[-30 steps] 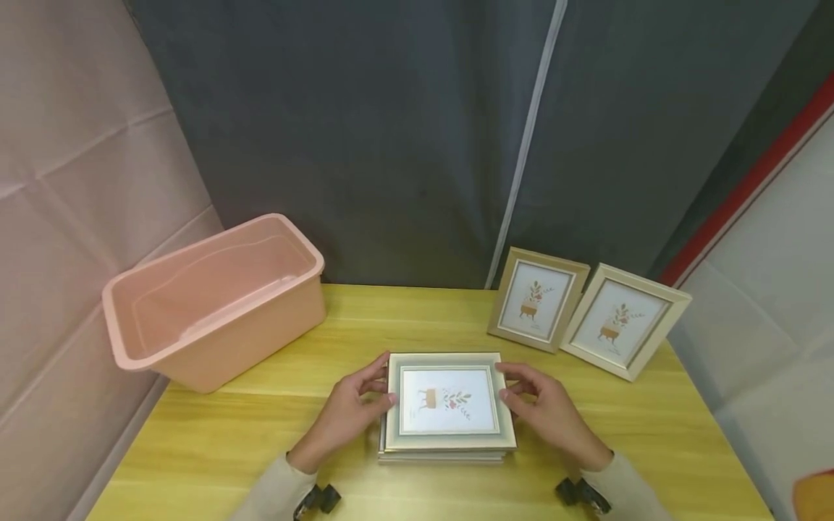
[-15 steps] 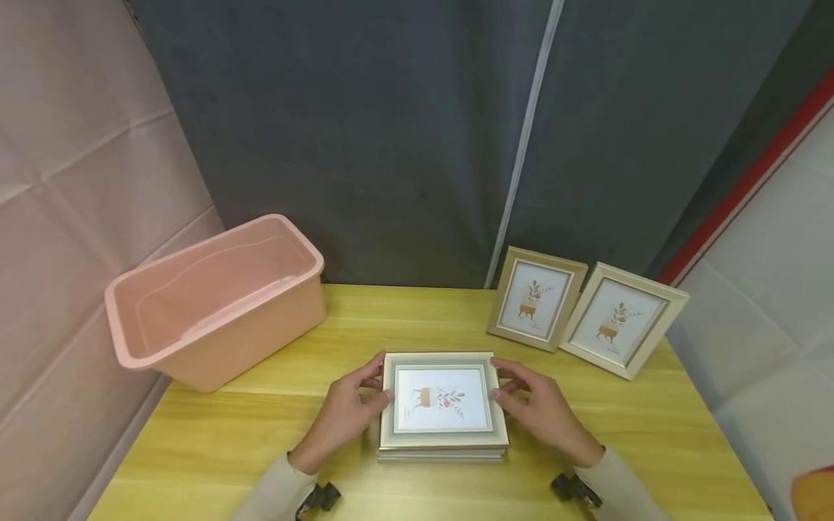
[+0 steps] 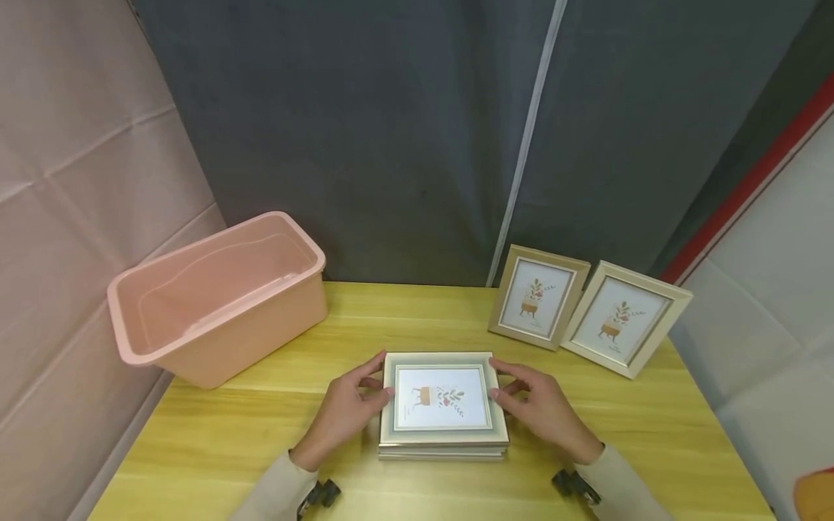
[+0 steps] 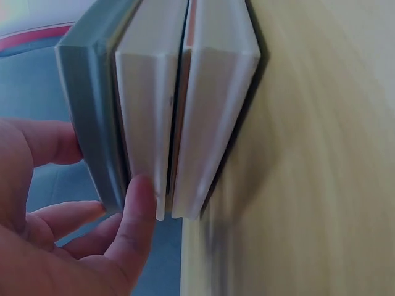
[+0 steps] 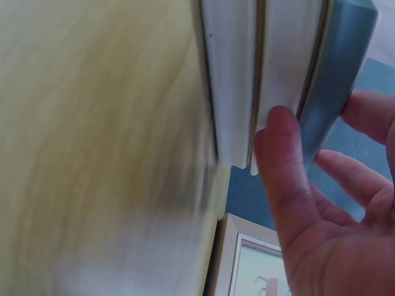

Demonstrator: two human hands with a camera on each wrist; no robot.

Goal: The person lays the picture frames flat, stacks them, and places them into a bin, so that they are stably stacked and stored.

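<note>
In the head view, a picture frame with a pale green border lies face up on top of a small stack, its plant print turned sideways. Two white-edged frames lie beneath it. My left hand holds the top frame's left side, one fingertip at the far corner. On the opposite side my right hand holds it likewise. The wrist views show a fingertip of each hand against the white frame just under the greenish one.
Two more picture frames stand upright at the back right, leaning slightly back. A pink plastic bin stands at the back left of the wooden table. A dark curtain hangs behind.
The top frame has slid left over the stack, so its right edge sits closer in line with the frames below. My right hand has moved left with it; the left hand has barely moved.
</note>
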